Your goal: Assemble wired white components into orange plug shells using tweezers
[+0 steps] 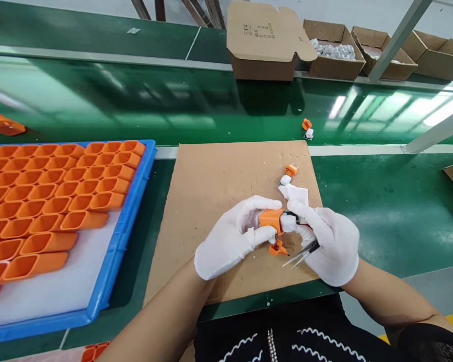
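My gloved left hand [238, 235] is closed around an orange plastic sleeve [271, 220] above the cardboard sheet [207, 176]. At the sleeve's right end sits a white rounded part [288, 221] with dark wires. A pair of tweezers [302, 253] points down-left out of my gloved right hand [326, 244], whose fingers also touch the wired white part. Just below the sleeve hangs a small orange piece [278, 248]. Beyond my right fingers lie a white scrap [295, 193] and an orange plug piece [290, 170] with a white part.
A blue tray [126, 236] holding rows of orange sleeves [83, 201] stands at left. Another small orange and white piece [307, 128] rests behind the cardboard. On the back shelf are cardboard boxes [266, 50], one with white parts [334, 51]. A metal post [396, 42] rises at right.
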`<state>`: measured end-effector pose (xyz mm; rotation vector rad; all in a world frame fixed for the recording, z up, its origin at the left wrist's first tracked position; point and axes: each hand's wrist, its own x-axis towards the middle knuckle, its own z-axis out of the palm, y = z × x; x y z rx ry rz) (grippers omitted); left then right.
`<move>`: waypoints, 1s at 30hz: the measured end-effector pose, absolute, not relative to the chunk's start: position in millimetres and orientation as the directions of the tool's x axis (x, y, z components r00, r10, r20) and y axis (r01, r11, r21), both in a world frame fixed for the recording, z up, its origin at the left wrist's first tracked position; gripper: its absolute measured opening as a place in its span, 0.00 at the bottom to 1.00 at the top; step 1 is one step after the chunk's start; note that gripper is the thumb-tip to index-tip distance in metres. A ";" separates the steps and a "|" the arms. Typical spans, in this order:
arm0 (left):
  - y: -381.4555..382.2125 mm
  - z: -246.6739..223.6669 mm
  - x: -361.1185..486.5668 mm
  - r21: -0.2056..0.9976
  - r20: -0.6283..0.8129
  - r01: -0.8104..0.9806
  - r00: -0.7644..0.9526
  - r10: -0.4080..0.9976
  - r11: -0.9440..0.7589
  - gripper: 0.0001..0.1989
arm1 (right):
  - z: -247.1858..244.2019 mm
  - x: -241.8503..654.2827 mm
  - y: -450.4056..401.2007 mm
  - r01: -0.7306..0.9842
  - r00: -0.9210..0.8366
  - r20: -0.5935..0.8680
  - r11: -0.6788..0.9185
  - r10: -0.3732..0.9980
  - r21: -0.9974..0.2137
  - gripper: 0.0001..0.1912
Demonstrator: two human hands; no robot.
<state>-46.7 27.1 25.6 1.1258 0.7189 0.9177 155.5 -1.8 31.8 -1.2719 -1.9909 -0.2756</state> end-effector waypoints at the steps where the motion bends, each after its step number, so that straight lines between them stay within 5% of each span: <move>1: 27.3 25.6 -46.5 0.959 -0.029 -0.240 0.455 0.890 0.154 0.15 | 32.9 155.0 -2.6 0.863 -0.232 0.683 0.471 0.693 -0.184 0.14; 11: 27.3 25.9 -42.1 0.951 -0.019 -0.269 0.437 0.899 0.151 0.14 | 40.9 152.9 -5.9 0.889 -0.263 0.628 0.436 0.733 -0.137 0.21; 30: 24.4 26.7 -37.7 0.968 0.047 -0.246 0.374 0.926 0.051 0.15 | 48.8 148.3 -11.9 0.918 -0.202 0.577 0.358 0.791 -0.170 0.20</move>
